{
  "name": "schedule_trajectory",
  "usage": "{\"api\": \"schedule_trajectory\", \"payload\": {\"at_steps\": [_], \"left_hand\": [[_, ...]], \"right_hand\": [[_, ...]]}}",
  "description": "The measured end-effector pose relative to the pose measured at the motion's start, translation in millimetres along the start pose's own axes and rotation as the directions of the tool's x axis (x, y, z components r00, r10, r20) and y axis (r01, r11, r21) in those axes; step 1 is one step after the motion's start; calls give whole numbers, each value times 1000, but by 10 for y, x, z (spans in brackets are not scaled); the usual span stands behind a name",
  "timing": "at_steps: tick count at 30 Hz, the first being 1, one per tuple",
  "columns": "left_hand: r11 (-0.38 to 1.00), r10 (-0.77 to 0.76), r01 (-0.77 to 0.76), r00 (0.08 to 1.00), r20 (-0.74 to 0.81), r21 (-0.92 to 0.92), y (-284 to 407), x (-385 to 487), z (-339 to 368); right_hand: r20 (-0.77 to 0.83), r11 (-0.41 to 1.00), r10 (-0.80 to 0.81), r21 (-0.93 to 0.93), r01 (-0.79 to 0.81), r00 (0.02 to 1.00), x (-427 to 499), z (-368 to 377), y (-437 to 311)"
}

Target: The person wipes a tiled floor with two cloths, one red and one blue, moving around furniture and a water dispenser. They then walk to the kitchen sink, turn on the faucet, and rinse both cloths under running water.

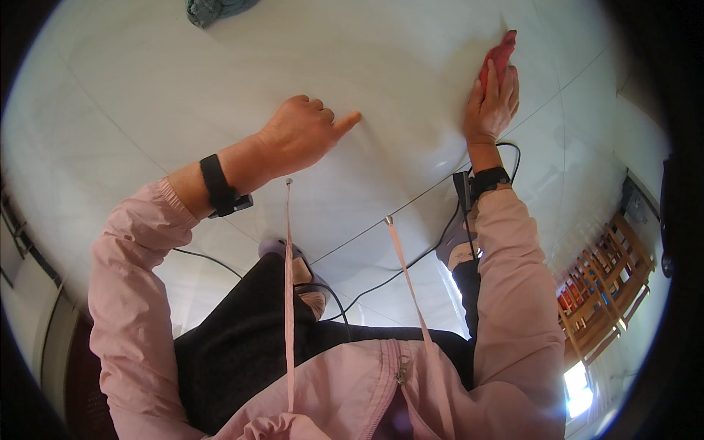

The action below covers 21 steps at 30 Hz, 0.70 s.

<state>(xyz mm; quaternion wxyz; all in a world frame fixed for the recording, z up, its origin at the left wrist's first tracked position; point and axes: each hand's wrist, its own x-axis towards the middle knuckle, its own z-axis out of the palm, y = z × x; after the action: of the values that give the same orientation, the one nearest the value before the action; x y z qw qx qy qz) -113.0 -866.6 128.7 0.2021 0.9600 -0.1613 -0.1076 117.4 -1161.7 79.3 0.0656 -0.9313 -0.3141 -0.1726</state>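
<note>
My right hand (493,107) lies on a red cloth (499,52) at the upper right, pressing it against the pale tiled floor (418,82). The cloth is bunched under the fingers, and its tip sticks out beyond them. Over the floor left of centre is my left hand (302,132), back upward. Its fingers are curled in and the thumb points right; nothing shows in it, though the palm is hidden.
A grey-green cloth bundle (217,11) sits at the top edge. Black cables (407,270) run from the wrist devices past my feet. Two jacket drawstrings (290,275) dangle in front. A wooden rack (602,286) with colourful items stands at right.
</note>
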Motion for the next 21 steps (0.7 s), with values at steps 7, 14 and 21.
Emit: {"api": "schedule_trajectory", "payload": {"at_steps": [7,14,21], "left_hand": [[990,-1,-26,982,190,139,100,459,-159],[970,-49,-7,973,224,243,94,435,-216],[974,-219,220,975,30,-45,-145,29,-138]], "right_hand": [[-2,1000,7,-6,-7,1000,38,-13,-30],[-31,1000,-17,25,18,999,34,11,-20],[-22,1000,17,12,-16,1000,-34,47,-1]]}}
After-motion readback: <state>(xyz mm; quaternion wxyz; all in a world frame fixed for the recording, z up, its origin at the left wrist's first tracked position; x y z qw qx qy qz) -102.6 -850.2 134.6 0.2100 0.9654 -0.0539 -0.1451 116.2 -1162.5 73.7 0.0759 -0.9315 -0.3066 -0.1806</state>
